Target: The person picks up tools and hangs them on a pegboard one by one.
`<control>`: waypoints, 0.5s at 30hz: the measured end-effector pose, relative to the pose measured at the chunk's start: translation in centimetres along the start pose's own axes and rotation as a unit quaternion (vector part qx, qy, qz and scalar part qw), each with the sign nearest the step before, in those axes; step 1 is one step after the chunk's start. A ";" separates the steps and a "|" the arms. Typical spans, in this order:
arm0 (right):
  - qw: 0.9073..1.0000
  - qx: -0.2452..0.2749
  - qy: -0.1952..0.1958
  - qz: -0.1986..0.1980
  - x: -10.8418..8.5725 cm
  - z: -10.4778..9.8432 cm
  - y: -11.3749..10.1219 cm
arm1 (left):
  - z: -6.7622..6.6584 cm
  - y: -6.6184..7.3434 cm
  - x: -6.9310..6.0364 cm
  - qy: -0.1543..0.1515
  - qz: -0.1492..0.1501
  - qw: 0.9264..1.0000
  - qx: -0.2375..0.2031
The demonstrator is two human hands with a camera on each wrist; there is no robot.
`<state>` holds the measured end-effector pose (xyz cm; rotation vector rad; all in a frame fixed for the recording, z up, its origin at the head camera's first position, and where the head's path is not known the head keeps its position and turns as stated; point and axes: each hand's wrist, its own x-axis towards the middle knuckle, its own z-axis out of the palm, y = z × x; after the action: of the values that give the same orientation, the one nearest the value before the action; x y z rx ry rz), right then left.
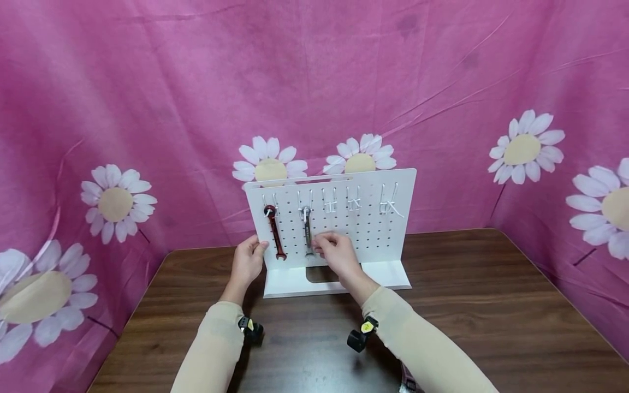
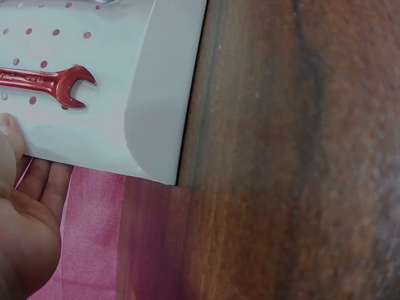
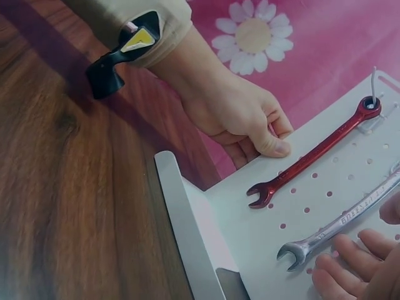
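Left hand (image 1: 247, 262) at eight o'clock on the upright white perforated pegboard (image 1: 363, 225), pinching its edge, thumb in front, fingers behind. Around nine, a slim red metal wrench (image 1: 275, 233), hung by the ring end, open end pointing to six. Nearer the centre, a silver metal wrench (image 1: 307, 232), hung likewise. Right hand (image 1: 339, 254) at six o'clock, fingers loosely bent just beside the silver shaft, gripping nothing. Farther right, toward three, white bent-wire hooks (image 1: 354, 203).
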<state>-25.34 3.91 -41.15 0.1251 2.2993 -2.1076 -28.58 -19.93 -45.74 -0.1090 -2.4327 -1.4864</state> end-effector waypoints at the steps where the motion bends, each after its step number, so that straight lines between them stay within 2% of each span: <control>1: 1.000 -0.002 -0.003 -0.003 -0.2 -0.2 0.0 | 0.0 0.0 0.0 -0.001 -0.001 1.000 -0.001; 8: 1.000 -0.007 -0.016 -0.026 -1.2 -2.1 0.5 | -0.1 0.1 0.0 -0.004 -0.008 1.000 -0.007; 15: 0.999 -0.018 -0.027 -0.031 -2.9 -4.0 0.4 | -0.3 0.3 -0.2 -0.009 -0.012 1.000 -0.007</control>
<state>-22.27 7.78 -41.03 -0.0019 2.3392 -2.0681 -28.29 -20.03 -45.45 -0.0961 -2.4460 -1.5194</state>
